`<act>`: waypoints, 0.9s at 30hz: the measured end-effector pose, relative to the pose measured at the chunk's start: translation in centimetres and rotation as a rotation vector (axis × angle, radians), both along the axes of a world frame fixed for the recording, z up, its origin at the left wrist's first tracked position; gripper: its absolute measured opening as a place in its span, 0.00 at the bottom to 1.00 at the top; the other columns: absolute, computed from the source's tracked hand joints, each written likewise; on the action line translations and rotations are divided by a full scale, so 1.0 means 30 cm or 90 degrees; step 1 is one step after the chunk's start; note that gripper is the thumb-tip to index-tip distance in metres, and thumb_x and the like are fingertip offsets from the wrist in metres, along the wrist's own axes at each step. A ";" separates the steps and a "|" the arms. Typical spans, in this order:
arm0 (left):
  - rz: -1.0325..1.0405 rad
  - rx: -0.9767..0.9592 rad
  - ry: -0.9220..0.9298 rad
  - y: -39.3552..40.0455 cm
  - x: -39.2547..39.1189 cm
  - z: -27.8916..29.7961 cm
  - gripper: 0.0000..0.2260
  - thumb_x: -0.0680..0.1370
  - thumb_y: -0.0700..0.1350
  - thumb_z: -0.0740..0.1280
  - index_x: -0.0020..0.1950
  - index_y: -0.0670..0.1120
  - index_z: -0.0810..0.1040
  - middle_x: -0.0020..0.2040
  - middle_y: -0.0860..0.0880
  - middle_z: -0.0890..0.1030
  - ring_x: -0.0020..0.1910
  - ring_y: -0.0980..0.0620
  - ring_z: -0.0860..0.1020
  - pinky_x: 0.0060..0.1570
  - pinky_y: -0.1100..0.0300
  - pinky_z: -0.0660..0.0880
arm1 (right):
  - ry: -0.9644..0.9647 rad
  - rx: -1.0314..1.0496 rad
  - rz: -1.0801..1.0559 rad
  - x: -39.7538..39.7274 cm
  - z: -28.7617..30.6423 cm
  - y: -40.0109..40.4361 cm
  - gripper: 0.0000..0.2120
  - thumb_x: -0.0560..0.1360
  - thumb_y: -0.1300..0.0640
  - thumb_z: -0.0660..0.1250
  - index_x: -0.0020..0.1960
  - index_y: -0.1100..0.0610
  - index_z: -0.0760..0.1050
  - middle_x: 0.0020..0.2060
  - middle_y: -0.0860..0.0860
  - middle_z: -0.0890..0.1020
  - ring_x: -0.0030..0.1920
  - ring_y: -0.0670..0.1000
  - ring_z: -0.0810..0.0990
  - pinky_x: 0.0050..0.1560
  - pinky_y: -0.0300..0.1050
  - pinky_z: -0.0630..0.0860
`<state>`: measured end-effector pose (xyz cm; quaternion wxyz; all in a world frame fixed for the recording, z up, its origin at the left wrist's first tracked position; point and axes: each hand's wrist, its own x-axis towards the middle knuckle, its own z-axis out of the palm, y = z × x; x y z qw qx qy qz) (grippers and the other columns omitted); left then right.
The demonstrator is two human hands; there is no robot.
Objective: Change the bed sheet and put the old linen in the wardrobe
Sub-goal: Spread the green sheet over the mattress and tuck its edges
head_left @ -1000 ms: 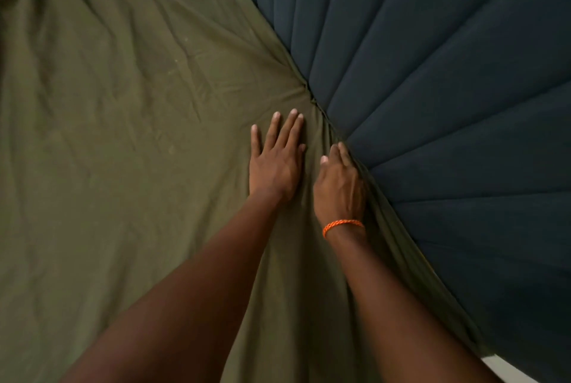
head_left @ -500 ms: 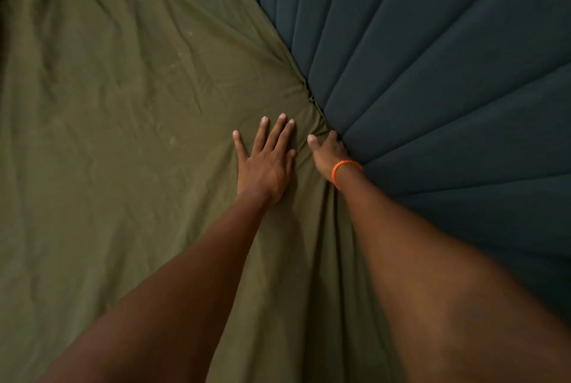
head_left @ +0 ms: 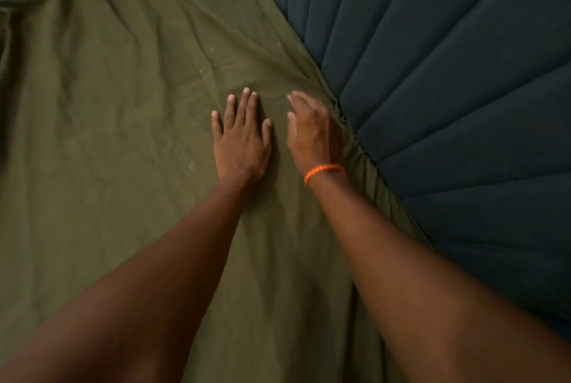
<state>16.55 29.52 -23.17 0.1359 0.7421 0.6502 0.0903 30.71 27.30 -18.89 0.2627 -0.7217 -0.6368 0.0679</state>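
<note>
**Hands flat on the olive sheet beside the headboard**

Sheet, olive green and creased, covers the bed across the left and middle of my view. My left hand presses flat on it, fingers straight, gripping nothing. My right hand, with an orange bracelet at the wrist, lies just beside it with fingers relaxed and slightly blurred, also gripping nothing. Its outer edge sits where the sheet bunches against the dark blue padded headboard, which fills the right side.
</note>
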 end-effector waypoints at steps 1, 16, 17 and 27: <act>0.014 -0.006 0.015 0.030 -0.013 -0.004 0.30 0.86 0.61 0.48 0.86 0.52 0.53 0.86 0.55 0.51 0.85 0.50 0.48 0.82 0.37 0.45 | 0.070 -0.076 0.017 -0.013 -0.001 0.086 0.23 0.79 0.61 0.67 0.74 0.64 0.73 0.72 0.61 0.76 0.72 0.59 0.74 0.73 0.51 0.69; 0.152 0.015 0.079 0.042 -0.014 -0.018 0.33 0.85 0.64 0.50 0.87 0.51 0.49 0.87 0.54 0.47 0.86 0.48 0.43 0.75 0.23 0.43 | 0.319 -0.478 -0.146 0.084 -0.056 0.558 0.56 0.72 0.27 0.68 0.84 0.61 0.51 0.82 0.58 0.61 0.80 0.57 0.62 0.78 0.48 0.59; 0.150 0.016 0.082 0.042 -0.014 -0.024 0.34 0.85 0.64 0.50 0.87 0.51 0.48 0.87 0.54 0.46 0.85 0.48 0.42 0.75 0.23 0.43 | 0.333 -0.467 -0.149 0.086 -0.076 0.571 0.57 0.71 0.27 0.69 0.84 0.60 0.51 0.82 0.57 0.60 0.81 0.56 0.61 0.79 0.48 0.58; 0.149 0.016 0.102 0.046 -0.012 -0.040 0.34 0.85 0.63 0.51 0.87 0.51 0.46 0.87 0.54 0.43 0.85 0.48 0.41 0.73 0.21 0.44 | 0.116 -0.274 -0.110 0.070 -0.136 0.456 0.33 0.85 0.42 0.58 0.81 0.63 0.61 0.76 0.64 0.69 0.75 0.63 0.70 0.72 0.53 0.66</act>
